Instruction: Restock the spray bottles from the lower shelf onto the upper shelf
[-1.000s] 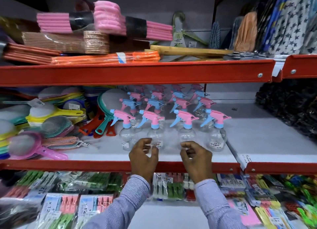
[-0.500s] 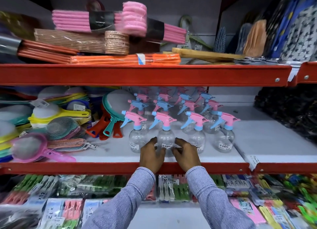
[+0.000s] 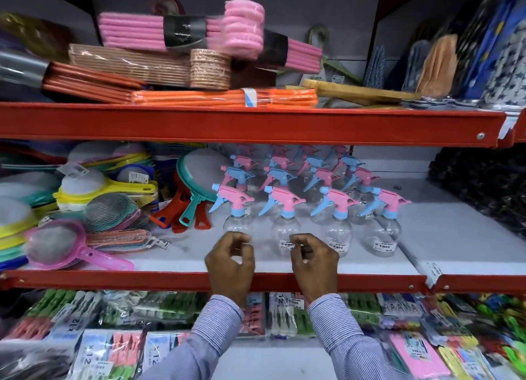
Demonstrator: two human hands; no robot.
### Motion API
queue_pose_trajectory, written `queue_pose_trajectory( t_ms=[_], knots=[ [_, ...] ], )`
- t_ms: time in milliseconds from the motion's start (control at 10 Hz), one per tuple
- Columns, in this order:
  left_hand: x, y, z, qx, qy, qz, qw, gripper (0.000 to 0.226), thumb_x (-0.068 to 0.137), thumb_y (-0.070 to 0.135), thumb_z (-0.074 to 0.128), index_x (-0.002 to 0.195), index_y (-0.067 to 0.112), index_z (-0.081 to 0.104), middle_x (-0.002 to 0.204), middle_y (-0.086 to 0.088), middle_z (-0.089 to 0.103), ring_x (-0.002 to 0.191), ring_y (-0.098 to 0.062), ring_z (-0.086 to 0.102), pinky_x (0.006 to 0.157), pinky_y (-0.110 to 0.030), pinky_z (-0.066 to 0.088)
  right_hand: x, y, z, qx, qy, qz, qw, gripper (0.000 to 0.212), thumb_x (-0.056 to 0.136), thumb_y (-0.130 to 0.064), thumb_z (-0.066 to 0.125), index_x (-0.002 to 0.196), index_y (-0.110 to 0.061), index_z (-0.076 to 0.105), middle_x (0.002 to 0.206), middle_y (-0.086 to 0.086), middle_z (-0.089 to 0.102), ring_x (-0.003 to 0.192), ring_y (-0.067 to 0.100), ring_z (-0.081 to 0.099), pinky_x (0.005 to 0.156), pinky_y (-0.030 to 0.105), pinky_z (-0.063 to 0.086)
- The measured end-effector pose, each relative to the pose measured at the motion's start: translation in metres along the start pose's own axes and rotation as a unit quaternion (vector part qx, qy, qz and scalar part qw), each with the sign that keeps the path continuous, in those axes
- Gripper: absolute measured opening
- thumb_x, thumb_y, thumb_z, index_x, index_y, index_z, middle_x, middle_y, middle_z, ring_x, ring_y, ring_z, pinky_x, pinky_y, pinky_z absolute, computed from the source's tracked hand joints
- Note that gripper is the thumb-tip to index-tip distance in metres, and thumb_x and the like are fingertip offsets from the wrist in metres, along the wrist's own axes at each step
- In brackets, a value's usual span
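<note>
Both hands, left hand (image 3: 230, 261) and right hand (image 3: 314, 261), have drawn apart off the front-row spray bottle (image 3: 285, 234) (fingers curled, gripping nothing) at the shelf (image 3: 170, 280) front edge, so it looks placed.

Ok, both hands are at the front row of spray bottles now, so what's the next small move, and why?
Probably close the left hand around the leftmost front bottle. Its curled fingers sit right in front of that bottle's clear body but look empty. The right hand hovers likewise, between the second bottle and the third.
</note>
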State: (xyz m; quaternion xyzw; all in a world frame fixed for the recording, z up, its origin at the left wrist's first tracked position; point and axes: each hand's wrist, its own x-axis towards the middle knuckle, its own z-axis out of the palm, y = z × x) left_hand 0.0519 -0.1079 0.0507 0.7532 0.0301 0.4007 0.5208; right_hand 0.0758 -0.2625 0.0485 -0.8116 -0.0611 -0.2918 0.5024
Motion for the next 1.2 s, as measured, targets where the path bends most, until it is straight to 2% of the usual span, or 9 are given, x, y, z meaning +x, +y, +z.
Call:
queue_pose_trajectory(
  t_ms=[100, 300, 400, 500, 600, 800, 900, 1100, 1200],
  knots=[
    [0.022, -0.017, -0.029, 0.007, 0.044, -0.036, 0.998, 0.016, 0.073, 0.007, 0.057, 0.084, 0.017, 0.062, 0.079, -0.003, 0.069, 0.065, -0.007, 0.062, 0.061, -0.008, 0.044, -0.011, -0.017, 0.024, 0.011, -0.076, -0.020, 0.997, 0.033, 0.081, 0.001, 0.056, 0.102, -0.018, 0.072, 0.097, -0.004, 0.075, 0.075, 0.004, 0.067, 0.074, 0.023, 0.057],
    [0.056, -0.050, -0.040, 0.081, -0.174, -0.126, 0.973, 0.053, 0.082, 0.008, 0.064, 0.132, 0.009, 0.047, 0.131, -0.013, 0.057, 0.110, -0.025, 0.058, 0.091, -0.039, 0.051, -0.002, -0.028, 0.067, -0.038, -0.186, 0.059, 0.980, 0.050, 0.089, -0.003, 0.047, 0.140, -0.008, 0.044, 0.134, 0.009, 0.059, 0.116, 0.020, 0.061, 0.098, 0.022, 0.045],
    [0.057, -0.050, -0.041, 0.078, -0.228, -0.121, 0.963, 0.058, 0.083, 0.010, 0.065, 0.138, 0.009, 0.045, 0.135, -0.012, 0.055, 0.121, -0.025, 0.055, 0.095, -0.032, 0.048, 0.001, -0.022, 0.077, -0.048, -0.199, 0.063, 0.977, 0.049, 0.090, -0.007, 0.046, 0.139, -0.009, 0.045, 0.131, 0.013, 0.060, 0.114, 0.023, 0.062, 0.100, 0.028, 0.046],
    [0.056, -0.047, -0.043, 0.065, -0.246, -0.079, 0.964, 0.046, 0.083, 0.005, 0.062, 0.127, 0.017, 0.057, 0.119, -0.005, 0.065, 0.108, -0.016, 0.059, 0.090, -0.027, 0.049, 0.001, -0.018, 0.080, -0.060, -0.202, 0.061, 0.976, 0.044, 0.091, -0.009, 0.047, 0.135, -0.011, 0.051, 0.130, 0.009, 0.063, 0.109, 0.021, 0.065, 0.098, 0.026, 0.048],
    [0.057, -0.048, -0.045, 0.045, -0.245, -0.078, 0.965, 0.045, 0.082, 0.000, 0.060, 0.123, 0.017, 0.060, 0.107, 0.002, 0.064, 0.104, -0.017, 0.063, 0.088, -0.029, 0.051, 0.001, -0.014, 0.081, -0.058, -0.202, 0.055, 0.976, 0.043, 0.091, -0.009, 0.048, 0.133, -0.012, 0.053, 0.132, 0.005, 0.061, 0.109, 0.018, 0.065, 0.101, 0.028, 0.048],
    [0.057, -0.050, -0.046, 0.034, -0.246, -0.076, 0.966, 0.046, 0.082, -0.004, 0.059, 0.125, 0.012, 0.059, 0.110, 0.001, 0.065, 0.099, -0.013, 0.062, 0.068, 0.002, 0.044, 0.002, -0.011, 0.083, -0.061, -0.204, 0.051, 0.976, 0.042, 0.090, -0.014, 0.047, 0.130, -0.019, 0.056, 0.134, 0.000, 0.061, 0.115, 0.013, 0.062, 0.103, 0.034, 0.049],
    [0.056, -0.049, -0.046, 0.036, -0.242, -0.073, 0.967, 0.045, 0.082, -0.004, 0.059, 0.125, 0.011, 0.059, 0.110, 0.001, 0.065, 0.096, -0.010, 0.060, 0.066, 0.005, 0.041, 0.001, -0.014, 0.082, -0.055, -0.205, 0.060, 0.975, 0.042, 0.090, -0.011, 0.049, 0.131, -0.018, 0.056, 0.135, 0.001, 0.060, 0.111, 0.013, 0.064, 0.102, 0.034, 0.050],
    [0.056, -0.051, -0.046, 0.044, -0.245, -0.066, 0.966, 0.045, 0.083, -0.002, 0.060, 0.127, 0.008, 0.058, 0.116, -0.002, 0.065, 0.096, -0.010, 0.059, 0.066, 0.005, 0.039, 0.002, -0.012, 0.082, -0.047, -0.214, 0.052, 0.974, 0.042, 0.090, -0.013, 0.049, 0.132, -0.016, 0.055, 0.137, 0.002, 0.058, 0.117, 0.015, 0.060, 0.104, 0.033, 0.048],
    [0.053, -0.050, -0.046, 0.041, -0.216, -0.082, 0.972, 0.048, 0.082, 0.004, 0.064, 0.130, 0.007, 0.055, 0.124, -0.007, 0.065, 0.101, -0.012, 0.060, 0.082, -0.010, 0.048, 0.002, -0.017, 0.075, -0.027, -0.188, 0.070, 0.979, 0.043, 0.091, -0.010, 0.052, 0.134, -0.010, 0.053, 0.136, 0.004, 0.058, 0.115, 0.017, 0.062, 0.100, 0.023, 0.046]
  ],
)
